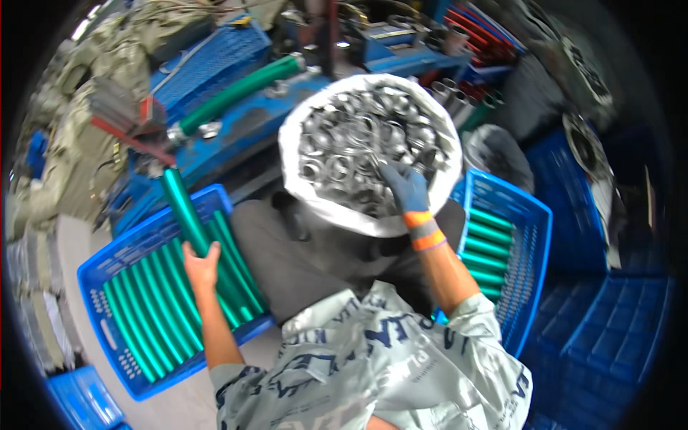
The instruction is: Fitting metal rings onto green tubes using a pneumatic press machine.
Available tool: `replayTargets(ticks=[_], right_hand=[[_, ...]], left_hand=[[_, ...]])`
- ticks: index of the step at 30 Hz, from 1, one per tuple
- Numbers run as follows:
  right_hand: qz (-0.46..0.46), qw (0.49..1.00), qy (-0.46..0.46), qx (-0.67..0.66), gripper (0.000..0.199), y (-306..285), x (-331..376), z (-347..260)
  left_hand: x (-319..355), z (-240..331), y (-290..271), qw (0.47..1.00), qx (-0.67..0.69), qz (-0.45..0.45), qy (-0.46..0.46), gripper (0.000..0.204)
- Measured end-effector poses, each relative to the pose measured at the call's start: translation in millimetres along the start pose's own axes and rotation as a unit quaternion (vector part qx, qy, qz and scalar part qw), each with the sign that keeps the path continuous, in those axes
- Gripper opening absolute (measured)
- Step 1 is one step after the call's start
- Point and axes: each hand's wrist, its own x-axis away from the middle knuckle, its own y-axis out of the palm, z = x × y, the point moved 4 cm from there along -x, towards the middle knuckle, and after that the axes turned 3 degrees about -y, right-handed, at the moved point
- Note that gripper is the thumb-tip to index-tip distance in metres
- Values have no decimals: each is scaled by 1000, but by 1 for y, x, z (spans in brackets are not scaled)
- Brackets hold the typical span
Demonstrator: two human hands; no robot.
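My bare left hand (201, 266) is closed around a shiny green tube (183, 208), slanting up and away above the left crate. Its far end is close to a red metal part (132, 140) at the bench edge; whether they touch I cannot tell. My right hand (405, 188), in a blue-grey glove with an orange-striped cuff, reaches into a round container (292, 166) lined with white plastic. Its fingers are among many shiny metal ring-like fittings (340, 168). Blur hides whether they grip one.
Blue crates of green tubes stand to my left (107, 265) and right (542, 236). On the blue workbench (236, 136) lies another green tube (240, 93) with metal end pieces. Blue bins (616, 322) are stacked at right. A grey bag (498, 154) sits beyond the right crate.
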Motion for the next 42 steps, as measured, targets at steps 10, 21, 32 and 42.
replayTargets(ticks=[10,21,32,42], right_hand=[[-160,808,151,-546,79,16,49,-50],[-211,934,-86,-277,101,22,54,-69],[-202,965,-166,-6,98,38,71,-93],[-208,962,-173,-27,85,62,44,-72]], left_hand=[[90,300,12,948,-110,-185,234,75],[105,320,7,898,-164,-207,352,69],[108,306,14,889,-188,-233,348,69],[104,284,20,900,-214,-213,313,75]])
